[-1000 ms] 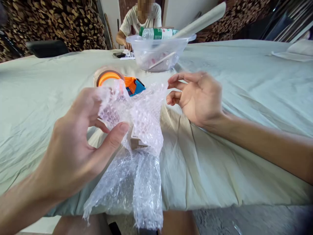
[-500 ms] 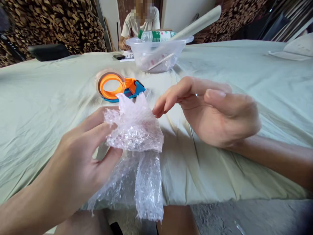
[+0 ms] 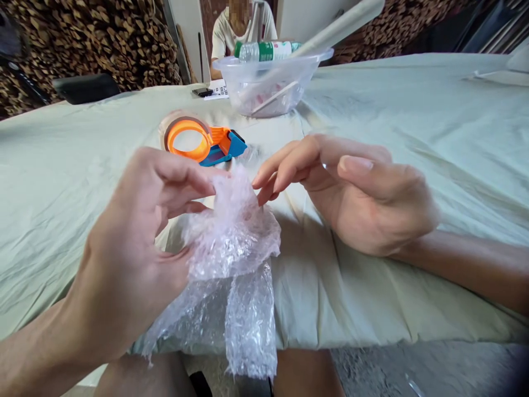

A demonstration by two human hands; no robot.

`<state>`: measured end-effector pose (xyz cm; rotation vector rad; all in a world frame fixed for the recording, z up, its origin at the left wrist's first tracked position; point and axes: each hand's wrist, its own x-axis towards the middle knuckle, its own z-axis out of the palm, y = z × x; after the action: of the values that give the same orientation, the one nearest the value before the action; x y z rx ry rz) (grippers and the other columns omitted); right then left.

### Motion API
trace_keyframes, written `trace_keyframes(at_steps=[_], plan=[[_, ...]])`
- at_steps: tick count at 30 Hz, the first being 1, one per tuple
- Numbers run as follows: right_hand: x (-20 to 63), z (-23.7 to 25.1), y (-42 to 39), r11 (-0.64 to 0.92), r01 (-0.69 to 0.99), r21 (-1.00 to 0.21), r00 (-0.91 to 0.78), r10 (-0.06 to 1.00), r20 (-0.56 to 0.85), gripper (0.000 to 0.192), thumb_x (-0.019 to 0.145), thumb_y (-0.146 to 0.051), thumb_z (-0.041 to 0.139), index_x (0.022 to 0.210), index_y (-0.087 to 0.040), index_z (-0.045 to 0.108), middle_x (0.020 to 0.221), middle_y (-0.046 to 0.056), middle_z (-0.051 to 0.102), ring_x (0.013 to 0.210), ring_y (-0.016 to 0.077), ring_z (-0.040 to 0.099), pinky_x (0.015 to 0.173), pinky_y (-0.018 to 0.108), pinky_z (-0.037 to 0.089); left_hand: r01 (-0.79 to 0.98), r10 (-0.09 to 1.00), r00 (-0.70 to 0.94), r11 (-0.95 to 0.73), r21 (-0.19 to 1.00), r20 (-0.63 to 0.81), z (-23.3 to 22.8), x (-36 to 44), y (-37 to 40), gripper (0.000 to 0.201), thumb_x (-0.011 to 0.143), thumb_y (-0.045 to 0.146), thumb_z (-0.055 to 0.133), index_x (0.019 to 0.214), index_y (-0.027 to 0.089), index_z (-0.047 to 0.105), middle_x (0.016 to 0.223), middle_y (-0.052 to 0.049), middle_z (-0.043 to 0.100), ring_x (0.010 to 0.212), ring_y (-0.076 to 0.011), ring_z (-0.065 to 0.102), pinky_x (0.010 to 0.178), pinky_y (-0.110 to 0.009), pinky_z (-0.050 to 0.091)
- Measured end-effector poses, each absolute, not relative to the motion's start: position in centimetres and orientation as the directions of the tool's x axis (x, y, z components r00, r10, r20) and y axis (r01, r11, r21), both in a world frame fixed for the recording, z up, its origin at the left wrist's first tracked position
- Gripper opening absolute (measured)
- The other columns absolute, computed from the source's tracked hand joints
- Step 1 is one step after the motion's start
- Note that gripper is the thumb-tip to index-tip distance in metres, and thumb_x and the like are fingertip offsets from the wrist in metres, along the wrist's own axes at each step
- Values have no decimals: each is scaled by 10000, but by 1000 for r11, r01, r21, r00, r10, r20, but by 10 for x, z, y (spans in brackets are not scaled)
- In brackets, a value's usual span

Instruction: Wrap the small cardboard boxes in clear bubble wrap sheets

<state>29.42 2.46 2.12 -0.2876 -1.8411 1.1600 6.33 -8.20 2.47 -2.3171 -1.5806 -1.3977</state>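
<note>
A crumpled bundle of clear, pink-tinted bubble wrap stands near the table's front edge; loose flaps hang down over that edge. My left hand grips its left side, thumb low and fingers bent over the top. Just right of the bundle, my right hand is open, with its fingers stretched toward the wrap and its thumb apart. Whether those fingertips touch the wrap I cannot tell. Behind the bundle lies a tape dispenser in orange and blue, loaded with a roll of clear tape. Anything inside the wrap is hidden.
A translucent plastic basin holds a green-labelled bottle and a long pale roll. Behind it sits a person. A black case and a phone rest on the cloth-covered table. Firewood is stacked behind.
My left hand has turned upward, its fingers now over the wrap's top, which has been pushed together. The right hand has barely shifted. The view has moved slightly.
</note>
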Motion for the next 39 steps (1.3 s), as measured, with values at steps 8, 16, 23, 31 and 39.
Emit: trace_keyframes(at_steps=[8,16,23,31,39], plan=[[297,20,30,467,-249,-848,-624,593,509,371,1010,-428,510,896,-295,836,1063,89,802,927,303,736,889,441,639,762,725,371,-595,256,581,30,59,-87,299,1075,123,618,1249,321,759,1292,55,815,1127,-112,803,1059,-234,688],[293,18,28,508,-245,-825,-611,580,539,376,1015,-390,491,840,-272,802,1007,112,788,918,292,736,865,446,640,736,689,617,-677,32,381,26,24,-114,757,1022,126,554,1720,405,462,1665,46,636,1505,-236,677,1319,-377,551],[291,16,24,546,-238,-803,-595,572,565,367,1069,-321,459,841,-195,717,1029,108,783,935,261,729,884,420,594,678,581,721,-702,-217,378,28,17,-111,690,1097,76,343,1756,268,418,1706,-5,596,1592,-230,593,1391,-410,450],[296,11,35,593,-313,-742,-623,461,631,296,1065,-261,520,921,-167,761,1067,131,794,960,262,770,887,391,636,544,385,828,-728,-418,408,31,34,-86,287,1149,205,519,1363,126,693,1419,-149,788,1224,-337,814,938,-476,718],[304,16,34,646,-256,-719,-653,433,622,347,1047,-119,427,944,-147,757,1082,154,805,990,269,786,913,398,670,709,537,590,-701,-70,603,22,51,-86,104,1067,164,656,1056,237,729,1223,-49,823,1036,-222,823,944,-349,673]])
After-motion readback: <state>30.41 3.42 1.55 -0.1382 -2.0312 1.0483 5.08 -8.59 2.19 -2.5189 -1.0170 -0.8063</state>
